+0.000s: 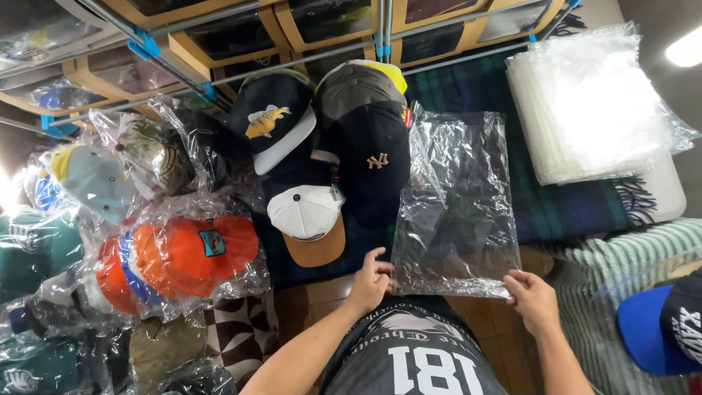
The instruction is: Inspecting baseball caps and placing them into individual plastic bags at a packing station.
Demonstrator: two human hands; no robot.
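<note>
Both hands (453,289) at near edge of crinkled, clear plastic bag (457,205).

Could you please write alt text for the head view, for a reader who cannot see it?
Seen from above, a person's left hand and right hand pinch the near corners of a clear plastic bag lying flat. Unbagged caps sit beside it, bagged caps farther left, and a stack of clear bags to the right.

Left of me lie orange caps in clear wrap (186,256); ahead, a white cap with tan brim (307,219), a navy cap (373,157), and stacked clear bags (592,102).
</note>
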